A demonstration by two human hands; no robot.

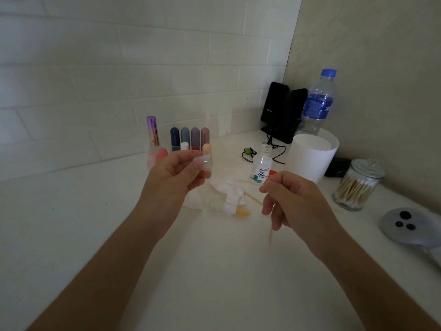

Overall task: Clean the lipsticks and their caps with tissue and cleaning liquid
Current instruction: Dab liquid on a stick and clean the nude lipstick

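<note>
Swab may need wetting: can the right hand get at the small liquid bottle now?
Probably yes: the small bottle stands uncapped just beyond the right hand, nothing between, though its fingers pinch a swab.

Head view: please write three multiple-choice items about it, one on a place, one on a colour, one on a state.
1. Where does the cotton swab jar stand?
A) right of the white container
B) on the floor
C) on a shelf
2. What colour is the water bottle's cap?
A) red
B) blue
C) white
3. The small alcohol bottle is:
A) capped
B) open and upright
C) lying down

Answers: 1 A, the jar stands further right on the counter; 2 B, the cap is plainly blue; 3 B, its threaded neck is bare.
</note>
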